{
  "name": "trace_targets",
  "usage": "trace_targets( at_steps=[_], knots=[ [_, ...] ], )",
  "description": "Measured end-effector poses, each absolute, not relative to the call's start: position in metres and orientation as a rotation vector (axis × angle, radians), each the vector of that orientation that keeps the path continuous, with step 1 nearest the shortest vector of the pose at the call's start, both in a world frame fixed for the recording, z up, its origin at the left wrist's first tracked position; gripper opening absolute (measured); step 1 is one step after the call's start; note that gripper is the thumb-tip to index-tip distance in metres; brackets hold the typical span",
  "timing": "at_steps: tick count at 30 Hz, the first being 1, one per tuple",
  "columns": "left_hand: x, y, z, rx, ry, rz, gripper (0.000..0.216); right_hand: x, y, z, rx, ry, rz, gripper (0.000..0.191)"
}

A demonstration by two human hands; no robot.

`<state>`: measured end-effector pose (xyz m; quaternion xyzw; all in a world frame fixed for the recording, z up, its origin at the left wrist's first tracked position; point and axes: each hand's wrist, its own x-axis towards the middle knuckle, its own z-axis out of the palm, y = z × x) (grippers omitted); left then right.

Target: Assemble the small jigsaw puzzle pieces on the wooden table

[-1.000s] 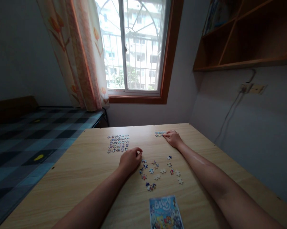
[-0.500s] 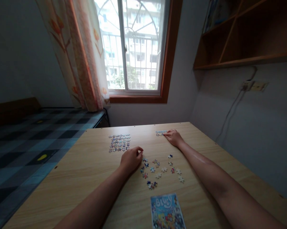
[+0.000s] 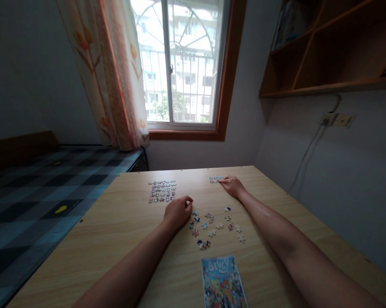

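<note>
Near the far edge of the table, my right hand (image 3: 233, 186) has its fingertips together on a small jigsaw puzzle piece at the edge of short rows of joined puzzle pieces (image 3: 214, 179); the fingers partly hide that piece. My left hand (image 3: 179, 210) rests on the wood with loosely curled fingers, a gap between thumb and forefinger, and nothing visible in it. Just right of it lie loose puzzle pieces (image 3: 205, 226), some coloured side up, others showing pale backs. Beyond my left hand, a larger block of pieces (image 3: 162, 192) is laid out in rows.
A picture card marked "Bluey" (image 3: 224, 282) lies at the near side of the wooden table (image 3: 116, 239). Left of the table stands a bed with a checked cover (image 3: 45, 205). A window (image 3: 189, 77) is ahead, and a wall shelf (image 3: 328, 64) hangs at the right.
The camera view has shifted slightly. Both hands stay in nearly the same places, and the puzzle pieces show no clear movement.
</note>
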<state>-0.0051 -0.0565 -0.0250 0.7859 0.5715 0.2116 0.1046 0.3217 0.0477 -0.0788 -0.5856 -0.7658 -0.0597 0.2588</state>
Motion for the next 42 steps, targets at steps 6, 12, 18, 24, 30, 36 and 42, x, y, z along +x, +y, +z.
trace_targets(
  at_steps=[6,12,18,24,30,36,42],
  knots=[
    [-0.0064,-0.0543,-0.0291,2.323,1.695,0.62,0.024,0.3228,0.0488,-0.0789,-1.561,-2.081,-0.144,0.026],
    [-0.0064,-0.0555,-0.0279,2.323,1.695,0.633,0.024,0.3229,0.047,-0.0777,-1.549,-2.072,-0.126,0.028],
    [-0.0047,-0.0576,-0.0253,2.311,1.7,0.635,0.025,0.3226,0.0469,-0.077,-1.557,-2.083,-0.111,0.027],
    [-0.0049,-0.0583,-0.025,2.314,1.689,0.632,0.026,0.3224,0.0451,-0.0757,-1.576,-2.078,-0.099,0.027],
    [-0.0045,-0.0588,-0.0243,2.317,1.693,0.625,0.025,0.322,0.0444,-0.0754,-1.584,-2.079,-0.099,0.027],
    [-0.0048,-0.0591,-0.0245,2.311,1.695,0.617,0.026,0.3213,0.0458,-0.0763,-1.585,-2.084,-0.111,0.026],
    [-0.0046,-0.0589,-0.0252,2.321,1.692,0.615,0.026,0.3231,0.0475,-0.0775,-1.606,-2.083,-0.112,0.026]
  ],
)
